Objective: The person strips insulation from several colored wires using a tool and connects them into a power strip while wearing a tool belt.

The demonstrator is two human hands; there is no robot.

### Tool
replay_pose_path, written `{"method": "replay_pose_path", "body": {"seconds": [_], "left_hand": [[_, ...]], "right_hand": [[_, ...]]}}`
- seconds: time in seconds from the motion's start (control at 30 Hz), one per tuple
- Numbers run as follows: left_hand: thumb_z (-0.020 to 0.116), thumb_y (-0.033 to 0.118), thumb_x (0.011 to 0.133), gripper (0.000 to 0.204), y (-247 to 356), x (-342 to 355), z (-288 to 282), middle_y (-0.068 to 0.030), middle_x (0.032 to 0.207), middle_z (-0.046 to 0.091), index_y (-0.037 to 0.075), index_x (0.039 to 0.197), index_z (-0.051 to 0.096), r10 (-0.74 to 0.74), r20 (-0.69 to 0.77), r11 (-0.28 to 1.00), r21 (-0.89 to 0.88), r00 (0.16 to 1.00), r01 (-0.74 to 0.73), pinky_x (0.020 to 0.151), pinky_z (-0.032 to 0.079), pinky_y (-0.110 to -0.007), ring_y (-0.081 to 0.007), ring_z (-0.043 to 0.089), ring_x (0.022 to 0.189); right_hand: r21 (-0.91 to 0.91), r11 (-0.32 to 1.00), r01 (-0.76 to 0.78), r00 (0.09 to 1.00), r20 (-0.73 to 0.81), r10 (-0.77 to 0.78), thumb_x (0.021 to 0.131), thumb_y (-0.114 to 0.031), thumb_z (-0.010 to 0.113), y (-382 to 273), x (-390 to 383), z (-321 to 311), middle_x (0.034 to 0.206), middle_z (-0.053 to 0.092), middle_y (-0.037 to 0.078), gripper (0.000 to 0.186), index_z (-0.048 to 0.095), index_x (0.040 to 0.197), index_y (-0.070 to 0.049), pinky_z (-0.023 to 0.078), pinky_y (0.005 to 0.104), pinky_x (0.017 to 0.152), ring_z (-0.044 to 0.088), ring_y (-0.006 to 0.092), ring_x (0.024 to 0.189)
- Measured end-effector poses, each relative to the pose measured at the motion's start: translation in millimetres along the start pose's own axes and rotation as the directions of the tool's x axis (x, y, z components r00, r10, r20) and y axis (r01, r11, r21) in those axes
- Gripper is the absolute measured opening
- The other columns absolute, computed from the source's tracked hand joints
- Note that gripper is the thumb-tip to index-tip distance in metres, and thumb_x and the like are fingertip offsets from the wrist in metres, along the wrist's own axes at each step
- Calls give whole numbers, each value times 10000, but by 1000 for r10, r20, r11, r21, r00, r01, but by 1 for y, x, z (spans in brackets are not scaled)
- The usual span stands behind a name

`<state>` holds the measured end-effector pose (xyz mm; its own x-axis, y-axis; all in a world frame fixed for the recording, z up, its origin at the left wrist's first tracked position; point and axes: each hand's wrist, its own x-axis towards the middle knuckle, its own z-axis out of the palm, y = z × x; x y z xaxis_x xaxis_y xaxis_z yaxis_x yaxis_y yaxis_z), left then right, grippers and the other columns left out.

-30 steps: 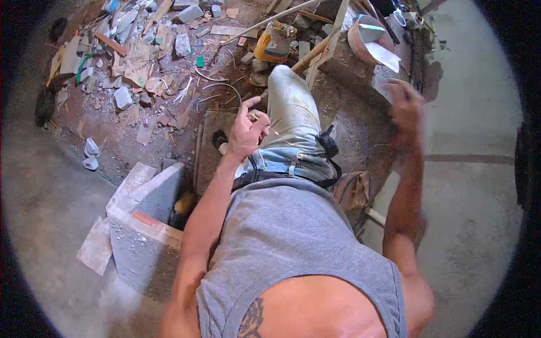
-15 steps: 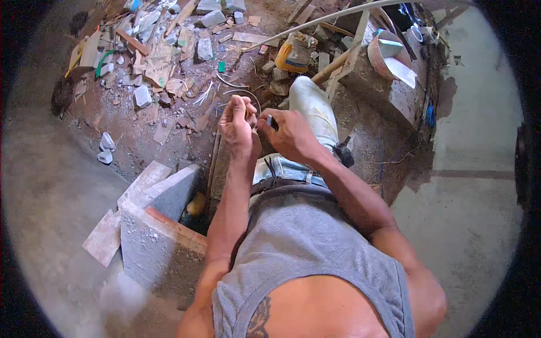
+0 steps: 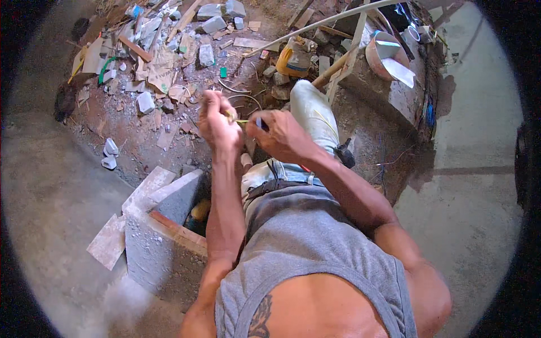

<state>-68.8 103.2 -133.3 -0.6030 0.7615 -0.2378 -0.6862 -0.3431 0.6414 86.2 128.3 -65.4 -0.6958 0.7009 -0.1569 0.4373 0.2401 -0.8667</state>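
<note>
My left hand (image 3: 221,125) is raised over the debris, fingers closed on a thin yellow strand that looks like wire (image 3: 241,120). The strand spans the small gap to my right hand (image 3: 284,135), whose fingers are curled round a small dark tool with a pale, flat face (image 3: 260,123). Most of that tool is hidden in the grip, so its kind cannot be made out. Motion blurs the left fingertips. Below the hands is my bent leg in light jeans (image 3: 313,104).
Rubble and torn cardboard (image 3: 160,76) cover the ground ahead, with curved pale offcuts (image 3: 242,97) just beyond my hands. A rough concrete box (image 3: 149,248) stands at the lower left. A yellow container (image 3: 293,63), a thin pole (image 3: 315,21) and a reddish bucket (image 3: 375,59) are farther off.
My left hand has moved left, away from the right one, and the yellow strand now shows between them. The right hand has shifted only slightly.
</note>
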Motion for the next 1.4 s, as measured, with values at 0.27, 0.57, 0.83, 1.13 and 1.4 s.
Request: {"method": "replay_pose_path", "body": {"seconds": [0.27, 0.57, 0.83, 1.13, 1.4], "left_hand": [[705, 232, 926, 266, 56, -50, 4, -43, 731, 655, 19, 770, 674, -153, 528, 205, 844, 836, -496, 588, 446, -252, -107, 570, 646], [780, 314, 836, 354, 129, -40, 9, -35, 512, 432, 65, 612, 666, -157, 826, 290, 563, 542, -774, 471, 285, -333, -177, 400, 468], [790, 293, 823, 372, 147, -36, 2, -28, 507, 419, 62, 578, 632, -252, 795, 243, 603, 551, -760, 472, 277, -340, -166, 387, 471], [783, 319, 829, 424, 162, -26, 7, -26, 506, 367, 48, 566, 589, -287, 786, 225, 611, 547, -759, 474, 240, -348, -157, 335, 477], [782, 243, 822, 286, 174, -18, 14, -31, 510, 408, 46, 638, 685, -281, 783, 206, 615, 556, -762, 468, 249, -326, -139, 356, 469]], "right_hand": [[-38, 998, 59, 997, -47, -61, 934, -235, 622, -4, -12, -41, 790, 686, 217, 232, 694, 934, -14, 504, 445, 650, 682, 366, 710], [-26, 989, 145, 954, 271, -132, 927, -188, 633, -49, -43, -63, 813, 696, 197, 182, 695, 958, -20, 525, 412, 666, 694, 350, 730], [-19, 998, 55, 963, 266, -48, 951, -194, 641, -53, -59, -54, 741, 647, 169, 181, 672, 928, -17, 484, 387, 616, 613, 326, 638], [-57, 997, 48, 972, 233, -33, 959, -187, 631, -54, -72, -60, 732, 611, 174, 183, 649, 908, -12, 473, 384, 610, 569, 311, 619], [-17, 1000, -2, 988, 155, 5, 950, -190, 646, -61, -84, -64, 713, 587, 160, 169, 646, 919, -24, 473, 367, 623, 489, 305, 604]]}}
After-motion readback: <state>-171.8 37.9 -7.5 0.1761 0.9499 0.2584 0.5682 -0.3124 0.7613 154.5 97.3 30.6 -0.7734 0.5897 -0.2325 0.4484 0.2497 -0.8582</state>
